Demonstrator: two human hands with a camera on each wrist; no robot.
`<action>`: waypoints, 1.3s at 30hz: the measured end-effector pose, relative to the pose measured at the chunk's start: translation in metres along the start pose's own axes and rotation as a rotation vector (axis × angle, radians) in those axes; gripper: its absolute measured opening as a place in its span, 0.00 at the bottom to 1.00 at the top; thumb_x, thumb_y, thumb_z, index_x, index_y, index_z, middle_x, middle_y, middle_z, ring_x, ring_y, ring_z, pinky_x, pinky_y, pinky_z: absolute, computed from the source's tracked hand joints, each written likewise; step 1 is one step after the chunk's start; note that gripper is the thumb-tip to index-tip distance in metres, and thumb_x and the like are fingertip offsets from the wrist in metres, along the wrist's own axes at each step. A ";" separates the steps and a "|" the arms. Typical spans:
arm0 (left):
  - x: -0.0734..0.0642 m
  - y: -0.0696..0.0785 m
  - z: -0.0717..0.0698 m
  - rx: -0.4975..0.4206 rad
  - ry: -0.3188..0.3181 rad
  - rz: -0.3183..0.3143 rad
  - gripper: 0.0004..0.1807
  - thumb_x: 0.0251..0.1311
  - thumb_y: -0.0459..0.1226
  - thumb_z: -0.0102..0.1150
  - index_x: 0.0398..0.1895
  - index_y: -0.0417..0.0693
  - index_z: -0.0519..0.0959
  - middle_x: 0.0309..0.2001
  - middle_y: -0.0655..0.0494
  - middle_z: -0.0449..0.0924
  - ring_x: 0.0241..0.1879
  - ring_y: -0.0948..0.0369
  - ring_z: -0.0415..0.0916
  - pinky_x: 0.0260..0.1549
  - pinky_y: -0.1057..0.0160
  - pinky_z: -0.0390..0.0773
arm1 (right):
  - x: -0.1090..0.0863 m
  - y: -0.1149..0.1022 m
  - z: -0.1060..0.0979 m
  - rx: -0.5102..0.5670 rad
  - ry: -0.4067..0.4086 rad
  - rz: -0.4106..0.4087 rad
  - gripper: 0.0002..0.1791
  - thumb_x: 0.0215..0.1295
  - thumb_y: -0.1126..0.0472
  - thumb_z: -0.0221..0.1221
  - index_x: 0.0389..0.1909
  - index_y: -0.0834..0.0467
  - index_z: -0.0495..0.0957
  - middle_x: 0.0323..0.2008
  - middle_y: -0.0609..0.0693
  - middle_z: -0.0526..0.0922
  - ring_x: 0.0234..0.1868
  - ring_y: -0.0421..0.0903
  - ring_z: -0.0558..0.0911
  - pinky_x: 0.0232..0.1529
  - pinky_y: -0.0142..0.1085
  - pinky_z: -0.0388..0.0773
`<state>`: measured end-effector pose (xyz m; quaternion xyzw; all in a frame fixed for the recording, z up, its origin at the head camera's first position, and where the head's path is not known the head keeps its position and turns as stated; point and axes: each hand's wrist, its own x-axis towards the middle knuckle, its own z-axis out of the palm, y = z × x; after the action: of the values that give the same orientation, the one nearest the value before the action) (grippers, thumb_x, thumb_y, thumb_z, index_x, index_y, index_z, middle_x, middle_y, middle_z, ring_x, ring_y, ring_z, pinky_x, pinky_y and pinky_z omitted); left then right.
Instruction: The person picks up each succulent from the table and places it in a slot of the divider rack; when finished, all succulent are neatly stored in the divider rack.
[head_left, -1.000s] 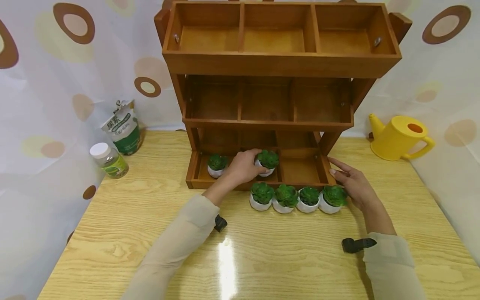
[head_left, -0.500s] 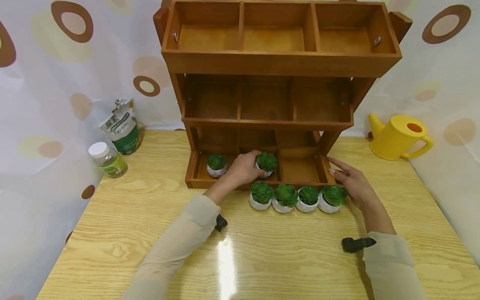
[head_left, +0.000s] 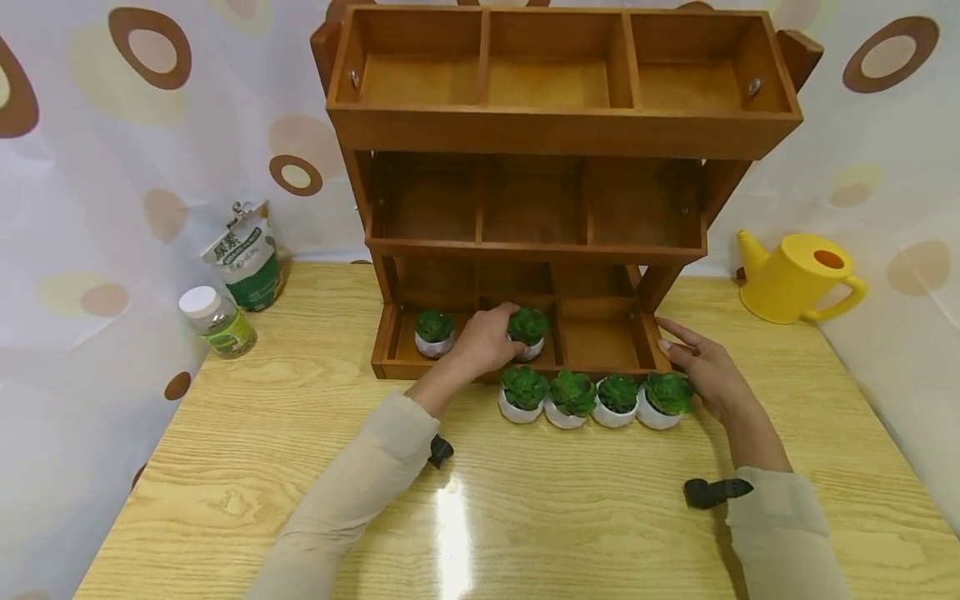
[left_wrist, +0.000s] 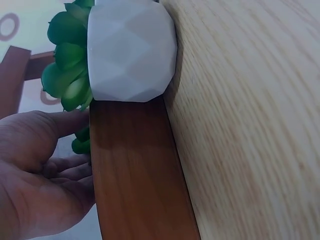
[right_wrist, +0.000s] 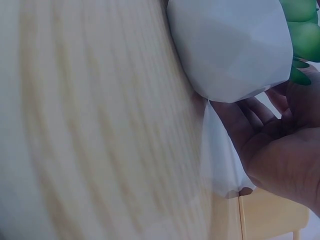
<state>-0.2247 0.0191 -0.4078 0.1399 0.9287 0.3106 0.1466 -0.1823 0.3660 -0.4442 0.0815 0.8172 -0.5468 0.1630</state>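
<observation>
My left hand (head_left: 486,337) holds a potted succulent (head_left: 528,327), a green artificial-looking plant in a white faceted pot, in the middle compartment of the wooden shelf's (head_left: 562,132) lowest tier. In the left wrist view, the fingers (left_wrist: 70,172) pass behind the tier's front board, so the held pot is mostly hidden. Another potted succulent (head_left: 434,333) sits in the left compartment. My right hand (head_left: 705,367) rests with extended fingers against the tier's right end, beside the rightmost potted succulent (head_left: 664,400); in the right wrist view, that white pot (right_wrist: 232,47) partly covers the fingers.
Several potted succulents (head_left: 572,398) stand in a row on the wooden table (head_left: 585,508), close along the shelf's front. A yellow watering can (head_left: 797,279) stands at the right back. On the left are a white-lidded jar (head_left: 219,323) and a green-and-white pouch (head_left: 249,262).
My left hand has shifted the succulent slightly left within the middle compartment. My right hand stays at the shelf's right end.
</observation>
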 end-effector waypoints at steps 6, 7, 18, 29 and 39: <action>-0.003 -0.002 -0.002 -0.013 0.012 0.025 0.39 0.65 0.43 0.67 0.78 0.51 0.62 0.66 0.46 0.77 0.61 0.49 0.79 0.59 0.51 0.80 | 0.000 0.001 0.000 -0.011 0.000 -0.007 0.33 0.80 0.42 0.45 0.81 0.38 0.49 0.82 0.58 0.44 0.79 0.65 0.55 0.75 0.61 0.55; -0.004 -0.003 -0.003 -0.026 0.017 0.035 0.40 0.65 0.43 0.67 0.78 0.52 0.62 0.66 0.47 0.77 0.60 0.49 0.79 0.58 0.50 0.80 | 0.000 0.001 0.000 -0.012 0.000 -0.009 0.33 0.80 0.42 0.45 0.81 0.38 0.49 0.82 0.58 0.44 0.79 0.65 0.54 0.75 0.62 0.55; -0.025 -0.007 -0.022 -0.111 0.065 0.177 0.45 0.62 0.52 0.69 0.80 0.59 0.59 0.69 0.48 0.75 0.42 0.51 0.84 0.54 0.51 0.80 | 0.000 0.000 0.000 -0.014 -0.003 -0.004 0.33 0.81 0.44 0.45 0.81 0.39 0.49 0.82 0.57 0.42 0.79 0.65 0.53 0.75 0.62 0.53; -0.050 -0.011 -0.038 -0.189 0.047 0.208 0.48 0.57 0.56 0.72 0.79 0.68 0.59 0.75 0.55 0.67 0.72 0.54 0.69 0.64 0.48 0.75 | 0.000 0.000 0.000 -0.019 -0.001 -0.008 0.32 0.81 0.45 0.45 0.81 0.40 0.49 0.83 0.57 0.42 0.80 0.65 0.52 0.76 0.63 0.52; -0.070 -0.029 -0.040 -0.245 -0.045 0.215 0.48 0.58 0.58 0.70 0.80 0.74 0.55 0.75 0.52 0.67 0.71 0.50 0.71 0.66 0.51 0.74 | -0.001 0.000 0.000 -0.020 -0.002 -0.016 0.33 0.81 0.44 0.45 0.81 0.40 0.50 0.82 0.57 0.42 0.79 0.65 0.53 0.75 0.62 0.53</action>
<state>-0.1804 -0.0495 -0.3823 0.2266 0.8599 0.4324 0.1492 -0.1817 0.3659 -0.4437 0.0728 0.8230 -0.5401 0.1604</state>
